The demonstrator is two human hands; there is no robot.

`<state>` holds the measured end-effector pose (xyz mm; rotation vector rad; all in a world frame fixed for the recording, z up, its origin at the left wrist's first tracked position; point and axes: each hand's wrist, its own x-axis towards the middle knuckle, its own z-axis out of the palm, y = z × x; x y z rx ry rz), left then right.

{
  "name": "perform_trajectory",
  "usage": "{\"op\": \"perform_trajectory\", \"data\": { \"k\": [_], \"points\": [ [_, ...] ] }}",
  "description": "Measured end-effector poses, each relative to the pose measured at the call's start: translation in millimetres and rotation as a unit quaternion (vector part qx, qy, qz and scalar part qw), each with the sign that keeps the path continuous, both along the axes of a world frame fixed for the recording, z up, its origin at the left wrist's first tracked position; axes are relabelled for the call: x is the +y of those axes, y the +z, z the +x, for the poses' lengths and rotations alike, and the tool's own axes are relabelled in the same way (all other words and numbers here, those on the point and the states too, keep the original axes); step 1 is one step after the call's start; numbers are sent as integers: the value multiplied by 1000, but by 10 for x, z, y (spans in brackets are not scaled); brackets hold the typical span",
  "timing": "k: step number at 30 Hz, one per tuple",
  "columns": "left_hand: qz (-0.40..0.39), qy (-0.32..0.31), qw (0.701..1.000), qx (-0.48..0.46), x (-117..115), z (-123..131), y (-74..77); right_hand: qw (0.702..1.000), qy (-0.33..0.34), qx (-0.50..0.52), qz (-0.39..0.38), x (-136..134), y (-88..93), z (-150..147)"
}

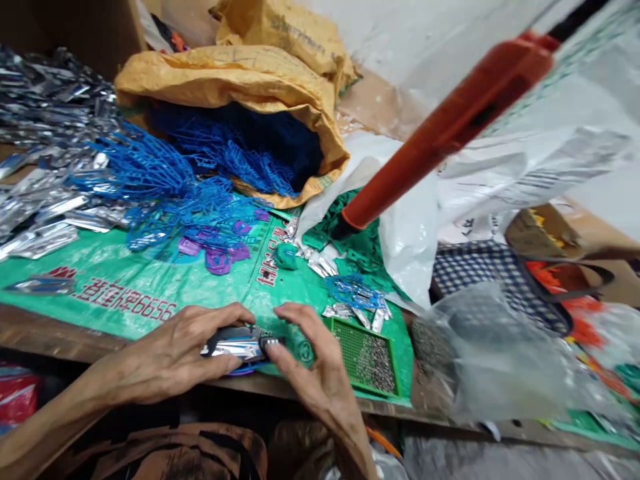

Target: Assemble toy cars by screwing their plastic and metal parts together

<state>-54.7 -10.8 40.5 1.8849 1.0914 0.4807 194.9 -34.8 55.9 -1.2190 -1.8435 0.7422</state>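
Observation:
My left hand (170,357) is closed round a small black and silver plastic assembly (235,348) with blue strips at the table's front edge. Its thumb lies along the near side and its fingers along the far side. My right hand (320,363) is at the right end of this assembly, thumb and index finger spread apart. Its thumb tip is at the black end piece; whether it presses there, I cannot tell. A bit of purple-blue plastic (243,371) shows beneath the assembly. Right of my right hand lies a green tray (397,373) with many small metal screws.
A red electric screwdriver (440,140) hangs over the table, tip down. Silver parts (50,193) pile up at left. Blue plastic pieces (145,163) spill from a yellow sack (225,70). Purple pieces (217,257) and green pieces (365,253) in a white bag (407,240) lie beyond my hands.

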Motion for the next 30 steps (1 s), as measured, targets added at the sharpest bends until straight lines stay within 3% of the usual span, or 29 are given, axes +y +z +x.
{"op": "perform_trajectory", "data": {
  "k": [2, 4, 7, 10, 13, 17, 20, 25, 30],
  "points": [
    [4, 31, 999, 5, 15, 10, -25, 993, -114, 5, 21, 121, 162, 170],
    [6, 28, 1000, 8, 55, 24, -36, 967, -243, 36, 67, 317, 370, 326],
    [13, -20, 999, 21, 145, 66, -30, 935, -314, 40, 160, 718, 691, 426],
    [24, -20, 999, 37, 191, 149, 1, 946, -276, 19, 166, 1181, 891, 343],
    [11, 35, 998, 47, 156, 249, 65, 964, -212, 60, 151, 1618, 906, 206],
    [6, 71, 995, 68, 100, 316, 136, 956, -109, 236, 134, 1896, 828, 145],
    [20, 63, 994, 86, 112, 298, 121, 957, -125, 230, 123, 1714, 853, 194],
    [13, 60, 995, 74, 136, 337, 53, 941, -188, 272, 69, 1011, 925, 422],
    [22, 32, 998, 53, 142, 583, 141, 922, -303, 214, 108, 477, 751, 749]
  ]
}}
